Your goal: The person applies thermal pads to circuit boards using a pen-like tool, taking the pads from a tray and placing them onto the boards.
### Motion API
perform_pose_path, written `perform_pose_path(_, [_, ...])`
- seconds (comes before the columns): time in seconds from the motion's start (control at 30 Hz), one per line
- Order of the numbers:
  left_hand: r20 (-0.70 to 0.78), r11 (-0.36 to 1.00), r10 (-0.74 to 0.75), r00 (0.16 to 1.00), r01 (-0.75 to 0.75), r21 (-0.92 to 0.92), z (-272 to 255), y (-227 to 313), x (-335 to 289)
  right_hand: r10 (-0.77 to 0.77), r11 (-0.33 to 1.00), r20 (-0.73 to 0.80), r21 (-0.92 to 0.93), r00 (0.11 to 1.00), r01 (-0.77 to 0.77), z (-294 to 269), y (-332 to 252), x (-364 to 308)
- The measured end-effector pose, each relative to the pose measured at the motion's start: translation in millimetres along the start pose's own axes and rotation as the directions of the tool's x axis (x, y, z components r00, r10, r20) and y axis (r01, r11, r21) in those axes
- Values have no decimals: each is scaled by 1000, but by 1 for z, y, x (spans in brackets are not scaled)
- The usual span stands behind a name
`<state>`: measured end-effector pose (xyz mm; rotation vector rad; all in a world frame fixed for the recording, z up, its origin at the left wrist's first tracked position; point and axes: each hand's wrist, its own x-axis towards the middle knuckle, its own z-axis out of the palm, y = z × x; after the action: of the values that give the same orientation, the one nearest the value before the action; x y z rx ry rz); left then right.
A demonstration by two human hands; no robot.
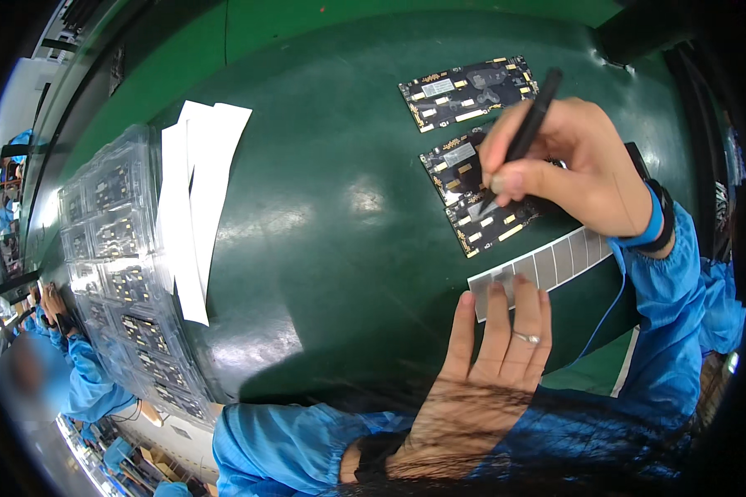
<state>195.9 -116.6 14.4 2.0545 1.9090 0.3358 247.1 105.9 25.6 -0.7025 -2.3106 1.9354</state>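
My right hand is closed round slim black tweezers, their narrow tip pointing down at a black circuit board. A small grey label lies at the tip on that board; whether the tips grip it I cannot tell. My left hand lies flat with fingers stretched, the fingertips on a white-backed strip of grey labels. Just beyond the tip is another black board, partly hidden by my right hand. Farther off lies one more black board with a pale label on it.
White paper strips lie on the green tabletop at the left. Beside them, clear plastic trays hold several black boards. A thin blue cord runs from my right wristband. Another person in blue sleeves is at the far left.
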Motion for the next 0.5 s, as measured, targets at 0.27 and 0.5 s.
perform_pose_path(0.27, [2, 985, -141, 990, 140, 102, 0, -21, 19, 9, 1000, 94, 4, 996, -9, -9, 2, 22])
perform_pose_path(0.5, [26, 972, -180, 983, 173, 160, -2, -21, 15, -4, 999, 41, 35, 999, 2, -1, 3, 24])
